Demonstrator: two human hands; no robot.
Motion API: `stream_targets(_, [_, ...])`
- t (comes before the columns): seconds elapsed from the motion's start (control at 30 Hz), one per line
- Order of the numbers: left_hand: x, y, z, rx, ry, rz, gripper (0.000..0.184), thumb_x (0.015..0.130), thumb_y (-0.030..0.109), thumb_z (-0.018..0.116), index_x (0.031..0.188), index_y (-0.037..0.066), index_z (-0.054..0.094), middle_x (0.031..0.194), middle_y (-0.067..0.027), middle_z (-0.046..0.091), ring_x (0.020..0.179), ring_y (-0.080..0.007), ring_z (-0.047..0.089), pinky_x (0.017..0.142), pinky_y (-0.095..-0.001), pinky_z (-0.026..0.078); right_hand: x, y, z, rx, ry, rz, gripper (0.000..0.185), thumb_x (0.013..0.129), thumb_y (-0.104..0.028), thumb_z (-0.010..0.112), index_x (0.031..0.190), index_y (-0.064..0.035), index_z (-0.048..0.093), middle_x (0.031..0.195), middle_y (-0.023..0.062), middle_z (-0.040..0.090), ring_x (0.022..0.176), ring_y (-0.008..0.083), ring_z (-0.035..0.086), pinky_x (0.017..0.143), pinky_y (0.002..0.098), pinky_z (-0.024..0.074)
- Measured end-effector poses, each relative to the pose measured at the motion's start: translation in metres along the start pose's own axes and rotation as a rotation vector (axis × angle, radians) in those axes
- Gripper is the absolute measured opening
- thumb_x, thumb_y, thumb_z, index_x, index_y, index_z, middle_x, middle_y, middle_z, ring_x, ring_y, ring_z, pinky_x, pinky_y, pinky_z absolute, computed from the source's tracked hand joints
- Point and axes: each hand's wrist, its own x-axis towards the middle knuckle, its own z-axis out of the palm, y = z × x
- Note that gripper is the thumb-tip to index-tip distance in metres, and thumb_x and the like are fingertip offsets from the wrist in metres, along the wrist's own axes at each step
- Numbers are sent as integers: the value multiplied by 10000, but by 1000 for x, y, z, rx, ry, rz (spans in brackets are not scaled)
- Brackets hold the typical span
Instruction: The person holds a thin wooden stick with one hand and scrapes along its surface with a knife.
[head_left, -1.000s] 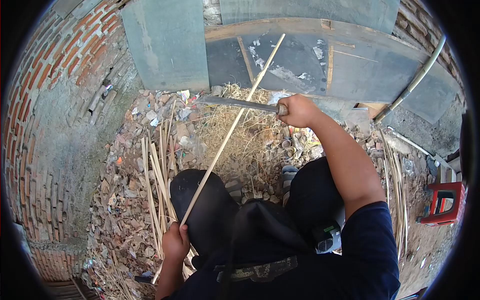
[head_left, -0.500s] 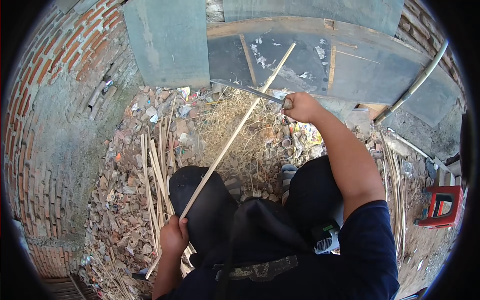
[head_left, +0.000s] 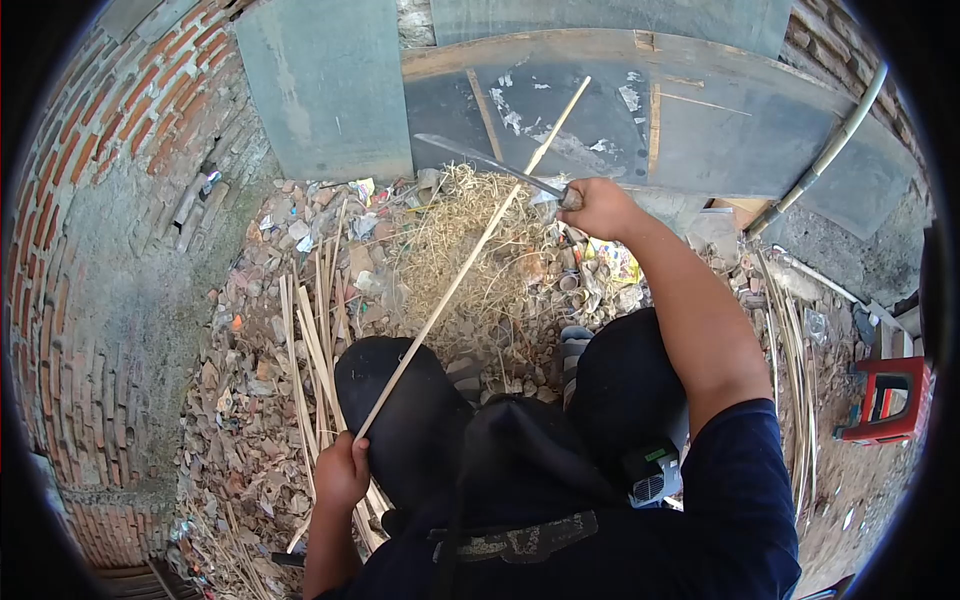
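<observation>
My left hand is closed around the lower end of a long, pale bamboo strip. The strip slants up and away to the right, passing over my left knee. In my right hand is the handle of a machete, gripped in a fist. Its long blade points left and crosses the strip near the upper part, seemingly touching it. Beneath the blade lies a heap of curly shavings. More bamboo strips rest beside my left leg, partly hidden by my left hand and arm.
Rubble and litter cover the ground. A brick wall rises at left, and grey boards stand ahead. Further strips lie at right, near a red plastic stool. A pole leans at the back right.
The machete blade has tilted, its tip now higher against the boards. The strip's far end has shifted slightly upward. Both hands keep their hold, and the whole view has moved a little.
</observation>
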Motion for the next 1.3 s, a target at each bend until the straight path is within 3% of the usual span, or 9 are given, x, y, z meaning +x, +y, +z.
stream_targets(0.17, [9,-2,1,-47,-21,31,417,1066,358,506,824,18,499,657,-271,575,666,-528,583,575,-565,435,-12,-32,-1,-129,-96,-241,275,819,-307,760,989,-93,722,875,169,726,878,364,707,806,470,548])
stream_targets(0.2, [6,-4,1,-38,-20,25,417,1066,354,508,821,16,498,657,-271,573,666,-527,582,576,-561,434,-5,-19,1,46,-125,-158,302,814,-306,770,995,-69,720,887,173,733,870,350,708,798,461,546])
stream_targets(0.33, [6,-5,-10,-36,-47,9,407,1065,347,511,824,19,499,665,-271,576,670,-523,585,581,-562,437,11,16,-4,150,46,167,406,813,-322,774,1066,-11,716,947,205,744,904,356,714,826,459,550])
stream_targets(0.43, [5,-7,-10,-41,-44,17,408,1066,353,506,829,20,499,666,-272,578,671,-521,588,581,-565,436,6,15,1,8,97,85,438,816,-350,763,1101,-21,717,963,216,743,933,370,714,849,461,556])
stream_targets(0.6, [-1,7,-7,-14,-22,-12,404,1062,363,507,840,26,502,666,-268,591,674,-523,596,578,-576,439,-14,-9,-12,-200,-6,-125,330,807,-345,762,1040,-112,736,958,192,732,946,394,697,843,487,551])
stream_targets(0.8, [-6,4,-1,51,27,-38,399,1058,386,501,854,42,509,679,-260,610,670,-520,609,584,-595,455,-4,6,-7,-97,1,-15,319,811,-350,768,1004,-98,731,960,183,734,956,384,697,838,488,549])
stream_targets(1.0, [-6,1,5,117,34,-32,359,1050,346,523,863,39,516,686,-257,617,662,-515,615,573,-587,461,-15,-22,-15,-261,-52,-82,347,803,-343,765,1000,-60,722,965,194,735,953,383,699,841,483,548])
stream_targets(1.1, [-5,0,10,120,68,-23,352,1040,340,540,860,39,510,689,-253,620,662,-514,617,571,-585,465,4,20,-9,13,-67,97,341,791,-313,741,1016,-57,724,996,193,737,985,379,699,863,485,552])
stream_targets(1.3, [-3,0,1,156,13,-20,340,1031,332,558,868,39,503,698,-253,626,661,-510,620,575,-590,469,-3,11,-4,-208,31,18,291,778,-268,695,1000,-83,730,924,189,736,932,388,709,848,493,553])
